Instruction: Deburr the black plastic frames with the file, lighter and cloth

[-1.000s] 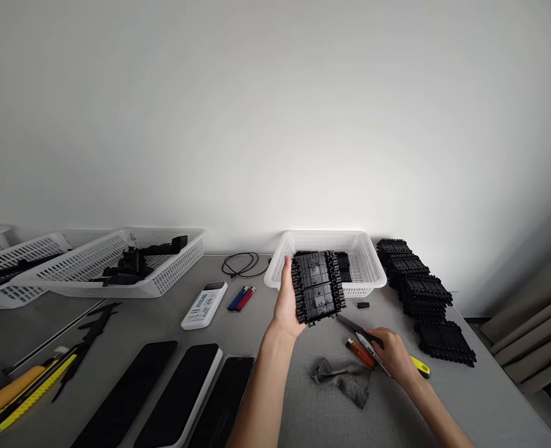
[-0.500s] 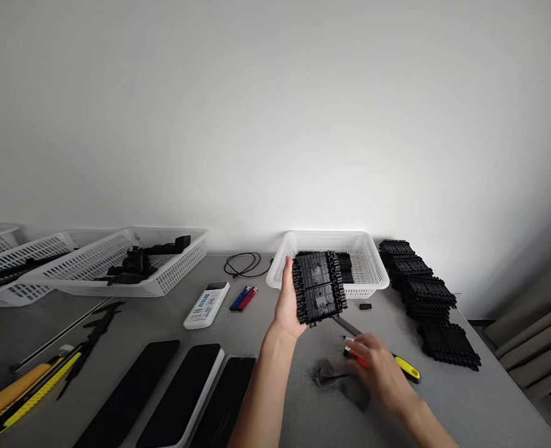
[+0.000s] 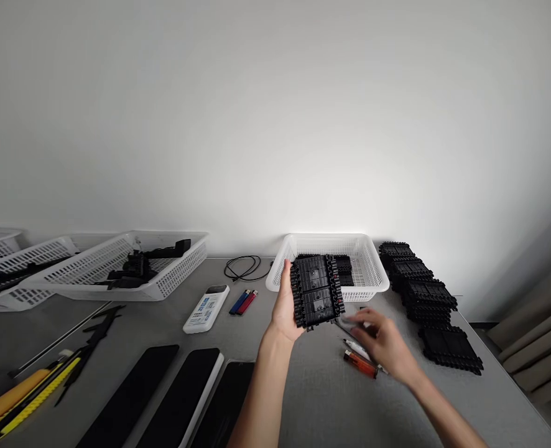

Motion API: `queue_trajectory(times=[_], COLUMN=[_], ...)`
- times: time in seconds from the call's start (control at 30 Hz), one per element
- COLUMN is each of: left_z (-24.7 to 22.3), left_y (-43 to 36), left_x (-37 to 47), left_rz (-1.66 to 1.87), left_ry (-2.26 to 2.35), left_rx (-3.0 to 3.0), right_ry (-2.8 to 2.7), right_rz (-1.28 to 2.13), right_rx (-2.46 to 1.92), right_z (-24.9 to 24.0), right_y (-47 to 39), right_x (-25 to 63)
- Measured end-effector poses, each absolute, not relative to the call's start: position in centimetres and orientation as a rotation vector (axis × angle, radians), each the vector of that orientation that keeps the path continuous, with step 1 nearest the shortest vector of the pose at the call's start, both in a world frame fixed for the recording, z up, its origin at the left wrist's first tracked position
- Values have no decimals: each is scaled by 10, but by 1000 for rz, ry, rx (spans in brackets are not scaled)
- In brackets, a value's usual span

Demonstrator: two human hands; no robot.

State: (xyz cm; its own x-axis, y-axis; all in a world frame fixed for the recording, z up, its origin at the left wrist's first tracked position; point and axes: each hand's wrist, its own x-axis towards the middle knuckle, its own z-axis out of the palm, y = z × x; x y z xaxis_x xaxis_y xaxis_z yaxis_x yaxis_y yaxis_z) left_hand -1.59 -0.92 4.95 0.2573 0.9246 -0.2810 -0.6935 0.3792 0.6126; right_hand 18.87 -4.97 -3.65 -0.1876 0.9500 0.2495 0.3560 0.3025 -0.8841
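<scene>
Head view: my left hand [image 3: 285, 311] grips black ridged block [image 3: 316, 291], thumb upright at its side, before white basket [image 3: 369, 291]. My right hand [image 3: 382, 341] is half curled near block, blurred grey thing [image 3: 349, 322] at fingertips; cannot tell if gripped. Orange lighter [image 3: 360, 364] lies below.

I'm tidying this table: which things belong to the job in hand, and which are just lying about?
Probably in use:
black ribbed panel in left hand
blurred grey item in right hand
stacked panels at right
white basket behind

Apparently lying about:
blue lighter
red lighter
printed white device
</scene>
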Motion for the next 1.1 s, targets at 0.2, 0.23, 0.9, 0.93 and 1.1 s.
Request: queue_trajectory(times=[0.2,0.23,0.9,0.93,1.1], left_z=[45,42,47,48,57], left_y=[-6,-5,-4,-3,1], left_x=[-16,-16,-6,-10,-30], left_rz=[1128,1129,1289,1327,1397], left_ry=[650,635,678,705,770], left_rx=[409,412,358,350,312], right_ry=[-1274,-1275,-2144,-2188,-2334], right_rz=[943,912,162,190,480], right_rx=[-1043,-1026,-1198,-1184,-1028], right_z=[22,26,27,29,49], right_y=[-18,-17,-33,-37,-55], right_x=[203,199,141,142,162])
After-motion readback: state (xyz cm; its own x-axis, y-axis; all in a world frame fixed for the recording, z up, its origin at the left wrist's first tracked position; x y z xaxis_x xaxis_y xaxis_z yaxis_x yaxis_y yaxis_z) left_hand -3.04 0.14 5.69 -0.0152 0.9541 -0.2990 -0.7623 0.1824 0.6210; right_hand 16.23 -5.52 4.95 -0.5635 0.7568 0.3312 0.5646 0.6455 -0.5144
